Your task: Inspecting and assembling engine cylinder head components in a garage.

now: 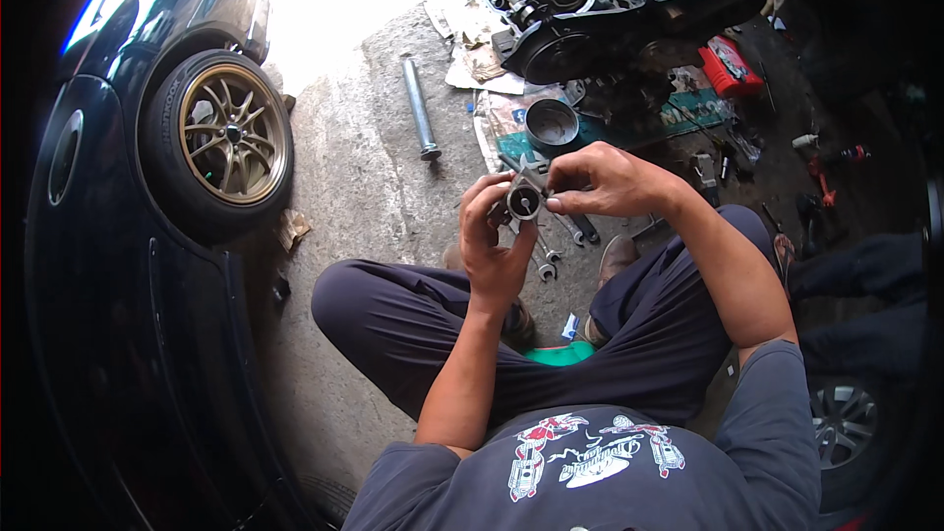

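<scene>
My left hand is wrapped round a small grey metal housing, holding it up in front of me. A round dark opening with a thin bar across it faces me; this looks like a throttle or valve body, though its exact kind is unclear. At the right side of the housing my right hand is closed in a pinch, thumb and fingertips against its edge. Whatever small thing may sit between those fingertips is hidden. Below the housing, several open-end wrenches lie on the floor between my feet.
A partly dismantled engine stands ahead, with a round metal bowl in front of it. A steel tube lies on the concrete to the left. A dark car with a bronze wheel stands at left. A red case sits far right.
</scene>
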Tool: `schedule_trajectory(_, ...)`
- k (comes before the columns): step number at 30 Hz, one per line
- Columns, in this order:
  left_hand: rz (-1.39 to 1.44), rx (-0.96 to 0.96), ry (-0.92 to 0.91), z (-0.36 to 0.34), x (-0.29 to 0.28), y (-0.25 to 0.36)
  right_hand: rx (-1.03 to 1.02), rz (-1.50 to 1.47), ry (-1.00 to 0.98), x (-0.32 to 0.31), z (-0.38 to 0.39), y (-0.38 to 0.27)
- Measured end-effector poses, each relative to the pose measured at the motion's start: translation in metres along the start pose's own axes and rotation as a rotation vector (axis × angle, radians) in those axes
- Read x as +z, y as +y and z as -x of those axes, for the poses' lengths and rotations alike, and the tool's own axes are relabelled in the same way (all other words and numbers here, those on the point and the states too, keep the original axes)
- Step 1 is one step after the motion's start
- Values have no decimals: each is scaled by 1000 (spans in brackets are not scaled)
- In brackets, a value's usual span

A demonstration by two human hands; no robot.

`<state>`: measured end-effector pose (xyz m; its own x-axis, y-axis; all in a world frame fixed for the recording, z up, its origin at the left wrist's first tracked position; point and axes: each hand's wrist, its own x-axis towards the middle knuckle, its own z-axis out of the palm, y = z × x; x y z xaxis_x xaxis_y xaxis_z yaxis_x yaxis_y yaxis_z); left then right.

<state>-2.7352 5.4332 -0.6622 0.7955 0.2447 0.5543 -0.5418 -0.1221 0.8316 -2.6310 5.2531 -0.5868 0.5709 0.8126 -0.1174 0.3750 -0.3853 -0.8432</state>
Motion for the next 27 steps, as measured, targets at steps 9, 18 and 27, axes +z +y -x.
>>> schedule_trajectory(9,390,-350,-51,8,-1,-7,-16,29,101,7,3,9)
schedule_trajectory(18,493,-391,-87,-1,-1,5,44,34,48,-1,11,6)
schedule_trajectory(27,325,-222,-86,-3,-4,7,31,-409,73,2,14,-14)
